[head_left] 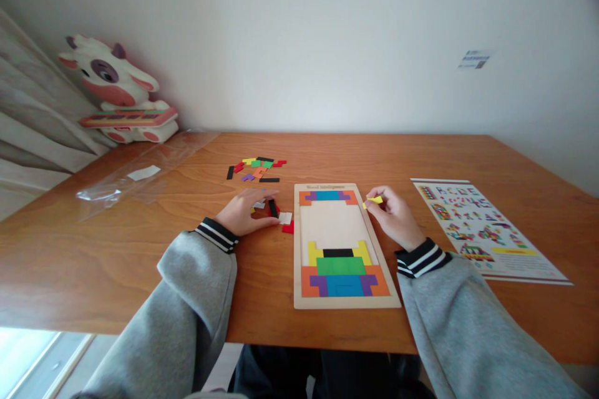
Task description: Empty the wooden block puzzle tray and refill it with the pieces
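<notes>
A wooden puzzle tray (381,268) lies flat on the table between my hands, with coloured pieces filling its near end and a row at its far end. My right hand (395,215) is at the tray's right edge, pinching a small yellow piece (374,201) between thumb and fingers. My left hand (246,212) rests to the left of the tray, fingers curled over a small pile of loose pieces; a black piece (272,207), a white one (285,217) and a red one (288,228) show beside the fingers.
More loose coloured pieces (257,167) lie farther back on the wooden table (93,249). A printed pattern sheet (482,227) lies to the right. A clear plastic bag (135,177) and a plush cow toy (116,90) are at the back left.
</notes>
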A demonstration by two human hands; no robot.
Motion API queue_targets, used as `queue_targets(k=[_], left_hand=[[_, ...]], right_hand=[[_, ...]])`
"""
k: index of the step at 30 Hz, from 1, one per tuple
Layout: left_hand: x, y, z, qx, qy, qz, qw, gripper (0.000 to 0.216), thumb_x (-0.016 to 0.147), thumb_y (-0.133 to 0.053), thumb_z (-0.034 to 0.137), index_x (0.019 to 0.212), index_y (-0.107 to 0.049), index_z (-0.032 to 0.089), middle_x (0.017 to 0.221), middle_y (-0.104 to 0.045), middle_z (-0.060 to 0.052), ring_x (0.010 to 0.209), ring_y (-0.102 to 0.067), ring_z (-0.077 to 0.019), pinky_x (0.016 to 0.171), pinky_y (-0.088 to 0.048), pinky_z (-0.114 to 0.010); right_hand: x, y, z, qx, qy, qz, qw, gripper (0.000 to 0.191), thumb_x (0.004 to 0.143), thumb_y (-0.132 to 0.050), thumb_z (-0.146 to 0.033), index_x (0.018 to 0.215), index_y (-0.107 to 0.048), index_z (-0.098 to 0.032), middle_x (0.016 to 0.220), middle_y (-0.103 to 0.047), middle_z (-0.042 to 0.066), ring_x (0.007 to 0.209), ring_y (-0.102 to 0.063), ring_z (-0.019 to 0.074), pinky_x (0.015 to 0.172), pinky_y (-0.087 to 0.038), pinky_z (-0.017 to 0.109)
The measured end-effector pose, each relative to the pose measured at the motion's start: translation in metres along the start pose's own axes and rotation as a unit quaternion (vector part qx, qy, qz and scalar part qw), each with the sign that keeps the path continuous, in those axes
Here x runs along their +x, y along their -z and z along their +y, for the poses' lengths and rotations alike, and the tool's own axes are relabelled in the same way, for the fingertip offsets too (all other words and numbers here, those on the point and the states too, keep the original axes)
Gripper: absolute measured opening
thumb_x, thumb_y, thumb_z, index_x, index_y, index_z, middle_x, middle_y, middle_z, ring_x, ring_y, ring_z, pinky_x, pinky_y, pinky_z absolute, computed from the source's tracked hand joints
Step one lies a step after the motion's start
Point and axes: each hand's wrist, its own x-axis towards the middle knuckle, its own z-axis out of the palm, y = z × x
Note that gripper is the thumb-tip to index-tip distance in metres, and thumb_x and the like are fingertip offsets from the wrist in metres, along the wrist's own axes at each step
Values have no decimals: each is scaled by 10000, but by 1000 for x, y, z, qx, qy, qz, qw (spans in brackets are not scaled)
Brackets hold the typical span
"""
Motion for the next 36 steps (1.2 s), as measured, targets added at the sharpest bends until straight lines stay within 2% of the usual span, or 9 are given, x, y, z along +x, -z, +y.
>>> queue_targets(k=[4, 9, 14, 17, 31, 36], left_hand=[[6, -10, 29, -69, -43, 14, 997, 593, 767, -744, 574, 1230, -633, 221, 1202, -686, -95, 1101, -649, -249, 992, -521, -408], [10, -27, 56, -120, -133, -10, 984, 361, 823, -729, 482, 1072, -717, 221, 1207, -667, -100, 1118, -626, -236, 979, -512, -389], [11, -32, 57, -84, -154, -28, 984, 222, 929, -626, 355, 1079, -731, 228, 1216, -670, -92, 1128, -600, -240, 994, -484, -416], [10, -32, 56, -69, -154, -26, 985, 229, 976, -535, 279, 1091, -728, 233, 1227, -671, -83, 1136, -587, -234, 996, -479, -414], [11, -31, 60, -85, -133, -26, 987, 188, 943, -570, 309, 994, -726, 220, 1143, -676, -97, 1063, -610, -230, 974, -488, -420], [10, -29, 63, -84, -124, -31, 988, 170, 922, -590, 308, 991, -719, 220, 1140, -674, -94, 1064, -609, -232, 977, -480, -421]], right_hand=[[0, -1, 1, 7, -2, -7, 1000, 129, 812, -608, -323, 874, -548, -226, 794, -580, 10, 688, -533, 162, 594, -424, 283], [0, -1, 2, 9, -11, -9, 1000, 131, 807, -606, -322, 877, -545, -230, 785, -577, 7, 687, -526, 164, 601, -417, 289], [0, -1, 2, 4, -12, -10, 1000, 130, 803, -609, -320, 872, -545, -231, 766, -568, 1, 671, -512, 161, 591, -404, 287], [0, -1, 2, 4, -14, -11, 1000, 136, 804, -610, -327, 875, -546, -230, 768, -569, 2, 672, -513, 163, 592, -403, 288], [-1, 0, -1, -9, -3, -15, 1000, 142, 823, -621, -341, 872, -546, -231, 762, -586, 4, 663, -534, 163, 574, -420, 277], [-6, -2, -7, -38, 42, -70, 996, 93, 893, -569, -323, 918, -592, -236, 814, -632, 19, 707, -565, 178, 604, -427, 289]])
